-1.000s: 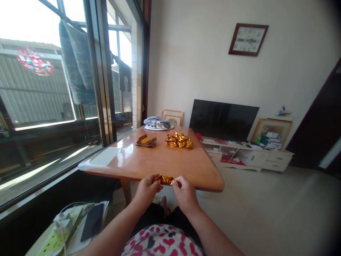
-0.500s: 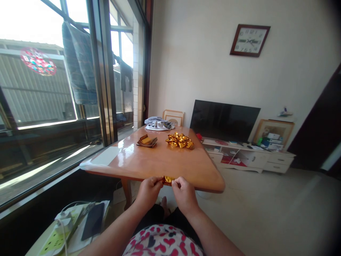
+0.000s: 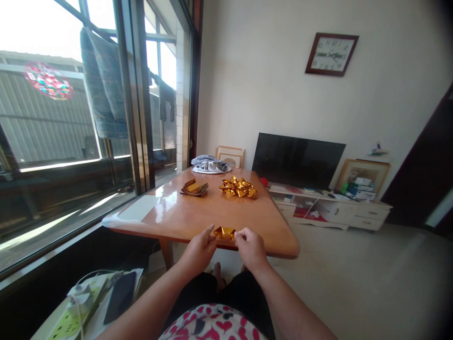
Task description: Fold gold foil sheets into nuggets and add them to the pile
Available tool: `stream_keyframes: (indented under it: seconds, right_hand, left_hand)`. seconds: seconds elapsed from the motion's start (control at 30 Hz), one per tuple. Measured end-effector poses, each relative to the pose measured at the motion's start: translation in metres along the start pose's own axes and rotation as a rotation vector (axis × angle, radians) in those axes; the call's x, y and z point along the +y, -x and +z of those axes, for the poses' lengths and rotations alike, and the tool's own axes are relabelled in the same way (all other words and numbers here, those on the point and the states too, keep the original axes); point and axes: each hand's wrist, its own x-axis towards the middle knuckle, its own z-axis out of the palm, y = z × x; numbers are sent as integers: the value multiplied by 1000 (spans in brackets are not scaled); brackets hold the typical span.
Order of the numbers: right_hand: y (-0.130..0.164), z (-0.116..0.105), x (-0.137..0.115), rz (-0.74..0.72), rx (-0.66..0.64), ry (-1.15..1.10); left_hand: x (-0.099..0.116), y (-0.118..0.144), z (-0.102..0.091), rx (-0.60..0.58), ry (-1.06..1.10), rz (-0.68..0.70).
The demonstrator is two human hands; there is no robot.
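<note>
A small shiny gold foil piece [image 3: 224, 233], twisted at its ends like a wrapped sweet, is held up at the table's near edge. My right hand [image 3: 250, 248] pinches its right end between thumb and fingers. At its left end is my left hand [image 3: 200, 250], with the index finger stretched out and the thumb apart from it; whether it touches the foil is hard to see. Farther back on the table [image 3: 198, 217] lies a heap of similar gold foil pieces [image 3: 239, 187]. Left of the heap sits a stack of flat brown and gold paper sheets [image 3: 194, 188].
Folded cloth [image 3: 210, 164] rests at the table's far end. A power strip [image 3: 72, 311] and a dark phone [image 3: 120, 295] lie on a surface at lower left. Windows [image 3: 71, 118] run along the left; a television [image 3: 299, 163] stands on a white cabinet [image 3: 339, 211].
The left fingers have loosened from the foil piece, and the index finger now points up. The foil and right hand have shifted slightly right and up, showing more of the foil.
</note>
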Motion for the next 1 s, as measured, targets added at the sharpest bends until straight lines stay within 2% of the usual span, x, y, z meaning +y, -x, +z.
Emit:
stream_keyframes:
  seconds: [0.23, 0.47, 0.63, 0.77, 0.87, 1.0]
  right_hand:
    - [-32, -4, 9, 200, -59, -131]
    - [-56, -1, 10, 266, -101, -175]
    - [-75, 8, 12, 274, -117, -171]
    - [-91, 16, 13, 304, -138, -192]
    - [-103, 18, 15, 361, -153, -223]
    - [-120, 14, 21, 477, -166, -280]
  left_hand:
    - [-3, -31, -5, -86, 232, -66]
    - [0, -61, -1, -176, 204, 65]
    - [-3, -81, 7, -99, -4, 121]
    - [-9, -96, 11, -82, -62, 154]
    - [-18, -108, 12, -117, -46, 132]
    - [-27, -131, 5, -104, 98, 57]
